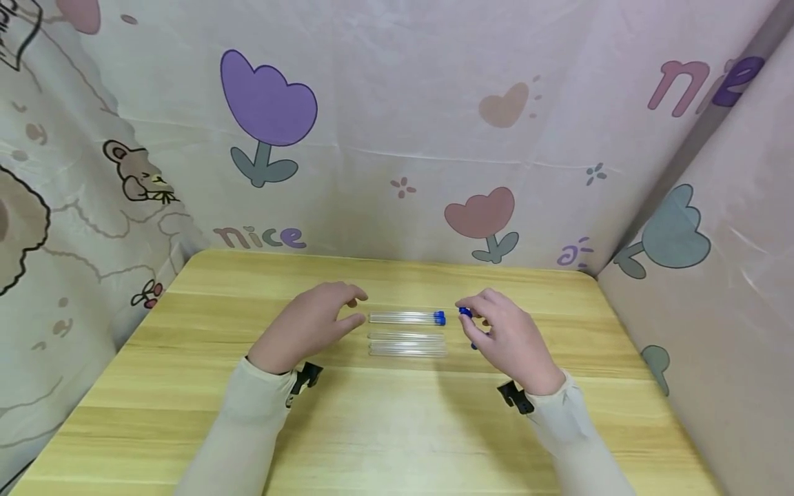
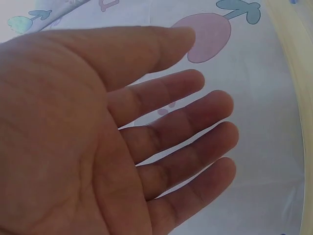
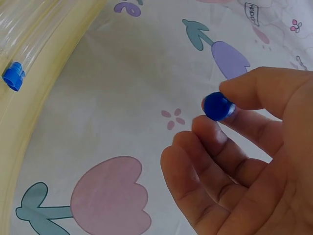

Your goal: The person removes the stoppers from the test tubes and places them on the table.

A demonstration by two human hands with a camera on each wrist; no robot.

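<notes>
Centrally, three clear plastic tubes (image 1: 406, 334) lie parallel on the pale wooden table (image 1: 186, 427). Right hand (image 1: 511, 341) pinches a small blue round cap (image 3: 217, 105), presumably for capping; left hand (image 1: 307, 324) hovers alongside, fingers spread, empty.

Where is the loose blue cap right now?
The blue cap is pinched between thumb and fingertips of the right hand, above the table, just right of the capped tube. In the head view it shows at centre-right.

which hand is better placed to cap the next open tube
Right, probably: the right hand already pinches a blue cap near the tubes' right ends. The left hand is open and holds nothing.
</notes>
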